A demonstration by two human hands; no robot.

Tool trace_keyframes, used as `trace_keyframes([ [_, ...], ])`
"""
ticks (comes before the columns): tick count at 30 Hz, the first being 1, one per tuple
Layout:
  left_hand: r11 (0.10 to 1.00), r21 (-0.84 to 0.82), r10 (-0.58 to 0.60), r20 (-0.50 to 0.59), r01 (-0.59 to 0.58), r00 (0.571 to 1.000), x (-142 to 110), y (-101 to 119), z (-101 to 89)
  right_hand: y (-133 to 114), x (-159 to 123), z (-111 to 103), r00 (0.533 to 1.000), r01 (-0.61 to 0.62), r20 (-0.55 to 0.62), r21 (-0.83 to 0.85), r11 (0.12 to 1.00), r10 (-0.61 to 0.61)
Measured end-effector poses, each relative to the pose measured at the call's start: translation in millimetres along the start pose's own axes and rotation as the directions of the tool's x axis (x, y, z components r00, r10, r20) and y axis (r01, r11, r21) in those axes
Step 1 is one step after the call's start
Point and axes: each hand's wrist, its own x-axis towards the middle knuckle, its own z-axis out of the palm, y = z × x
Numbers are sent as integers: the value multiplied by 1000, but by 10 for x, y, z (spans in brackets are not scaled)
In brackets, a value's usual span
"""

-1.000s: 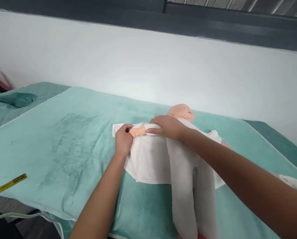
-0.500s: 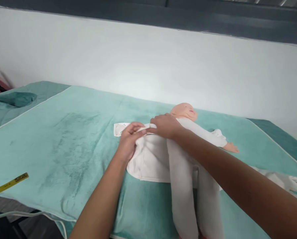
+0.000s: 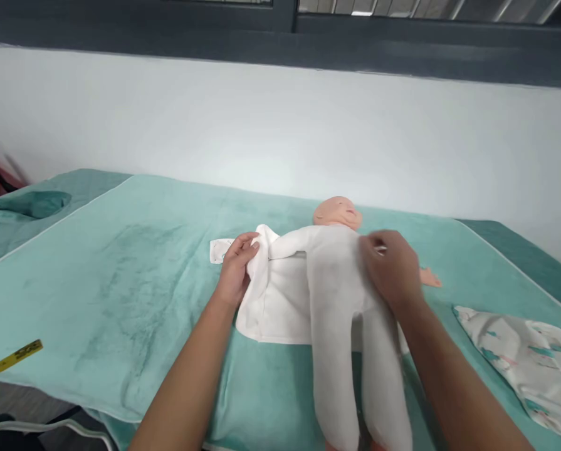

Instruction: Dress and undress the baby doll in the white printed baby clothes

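Observation:
A baby doll (image 3: 334, 269) in a white full-length suit lies on its back, its head toward the wall. Under it, a white baby shirt (image 3: 287, 300) is spread open, and one doll arm reaches out over the cloth. My left hand (image 3: 237, 266) pinches the shirt's edge between thumb and fingers, beside the end of that arm. A printed cuff (image 3: 219, 250) shows just behind this hand. My right hand (image 3: 393, 266), slightly blurred, is curled closed over the doll's other side near the shoulder. Something white shows between its fingers, too small to make out.
A teal blanket (image 3: 134, 282) covers the table up to the white wall. A patterned cloth (image 3: 529, 363) lies at the right. A yellow tape strip (image 3: 12, 360) is at the left edge, above a pale cable (image 3: 49, 427). Folded teal fabric (image 3: 31, 203) lies far left.
My right hand has left the shirt near my left hand and moved right, across the doll's chest. The doll's near arm is now visible; my left hand still holds the shirt.

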Motion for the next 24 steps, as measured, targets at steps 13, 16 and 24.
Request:
trace_keyframes([
  [13, 907, 415, 33, 99, -72, 995, -38, -286, 146, 503, -324, -54, 917, -397, 170, 289, 871, 362],
  [16, 911, 402, 66, 69, -88, 995, -13, -285, 336, 551, -335, -52, 915, -393, 222, 312, 865, 336],
  [24, 870, 433, 129, 262, -235, 957, 113, -177, 1015, 612, -388, 26, 930, -346, 299, 508, 789, 216],
])
